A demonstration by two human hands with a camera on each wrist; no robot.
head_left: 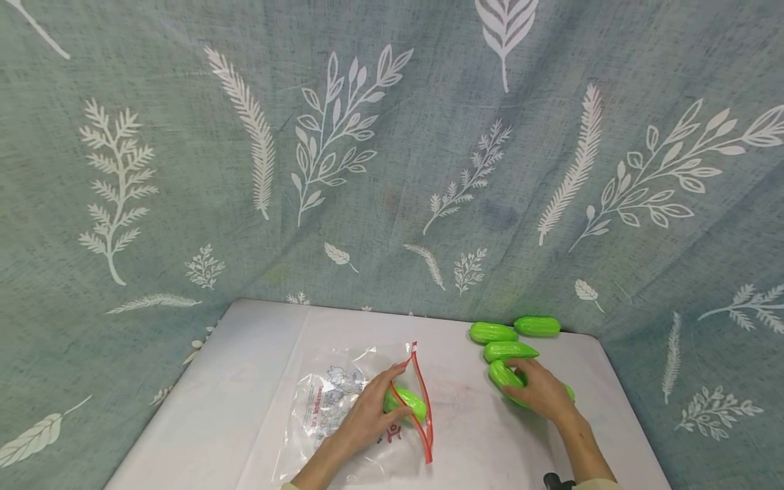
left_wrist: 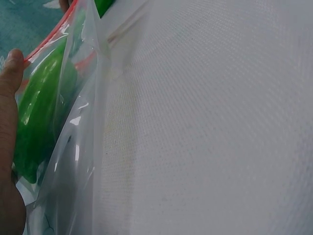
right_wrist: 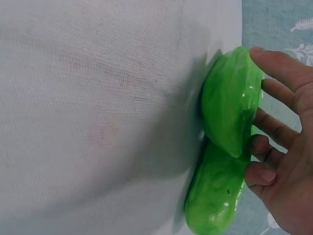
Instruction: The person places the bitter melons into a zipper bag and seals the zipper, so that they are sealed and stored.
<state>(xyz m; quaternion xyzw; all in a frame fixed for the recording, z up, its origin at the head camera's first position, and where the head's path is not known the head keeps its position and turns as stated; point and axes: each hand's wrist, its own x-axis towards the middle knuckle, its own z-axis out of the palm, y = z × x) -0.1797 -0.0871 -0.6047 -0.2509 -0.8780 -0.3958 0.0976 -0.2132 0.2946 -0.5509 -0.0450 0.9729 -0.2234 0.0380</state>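
Observation:
A clear zip bag (head_left: pixel 318 408) with a red zip edge lies on the left half of the table, its mouth facing right. My left hand (head_left: pixel 367 408) grips it near the mouth, fingers and thumb on either side of the opening. Inside, just behind the red zip, is a glossy green toy gourd (head_left: pixel 407 404); it shows through the film beside the left thumb (left_wrist: pixel 10 73). At the right, my right hand (head_left: pixel 545 391) holds another green gourd (head_left: pixel 503 374) between fingers and thumb. In the right wrist view this gourd's (right_wrist: pixel 227 98) tip overlaps a second gourd (right_wrist: pixel 212 191).
Beyond the right hand lie more green gourds, one (head_left: pixel 508 350) close by and two at the back edge (head_left: pixel 493 333). A black object (head_left: pixel 554 481) pokes in at the front right. Leaf-patterned cloth (head_left: pixel 392 170) hangs behind the white table (head_left: pixel 453 381).

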